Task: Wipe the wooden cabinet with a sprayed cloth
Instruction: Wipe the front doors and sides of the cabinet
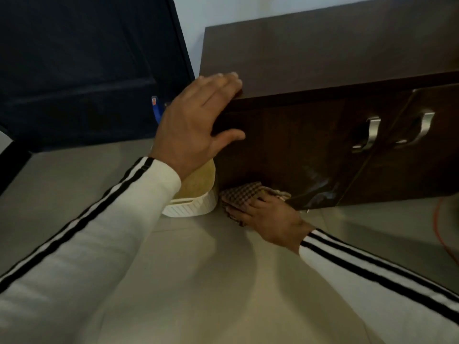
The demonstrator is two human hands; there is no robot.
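A low dark wooden cabinet (310,70) stands on the floor against the wall, with two doors and two metal handles (370,131). My left hand (198,120) rests flat on its front left top corner, fingers spread, thumb on the door face. My right hand (265,214) presses a brown checked cloth (242,194) against the bottom left of the left door, close to the floor. A wet sheen shows on the door's lower part (320,187).
A white ribbed basket (191,207) with a yellowish lining sits on the floor just left of the cabinet. A dark panel (87,70) stands to the left, with a blue object (157,110) behind my left hand. An orange cord (439,232) lies on the tiled floor at right.
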